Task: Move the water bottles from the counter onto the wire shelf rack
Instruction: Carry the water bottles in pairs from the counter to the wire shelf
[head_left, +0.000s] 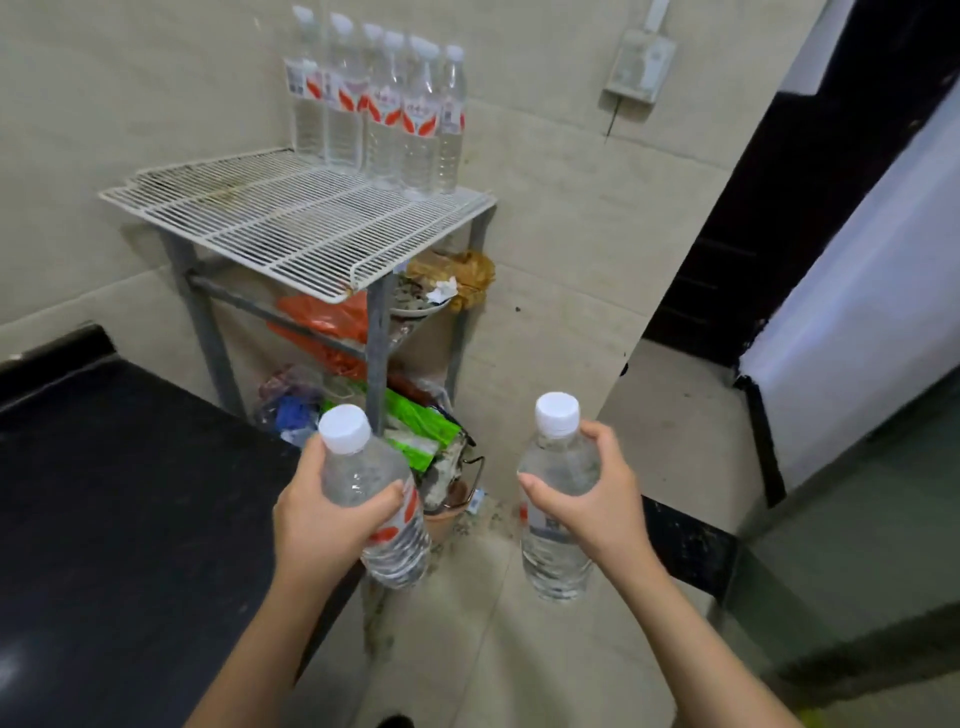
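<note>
Two bottles are held over the floor, past the counter's (104, 467) edge: left hand (317, 514) wraps one bottle (374, 499), right hand (592, 499) wraps another (558, 519). More bottles (384, 104) stand at the rack's (291, 223) back edge.

left hand (322, 514) holds left bottle (396, 551) | right hand (597, 499) holds right bottle (557, 558) | bottle cluster (384, 109) upright on wire rack (291, 228)

Clear bottles (382, 104) with white caps, red-leaf labels; black counter (104, 493)
</note>
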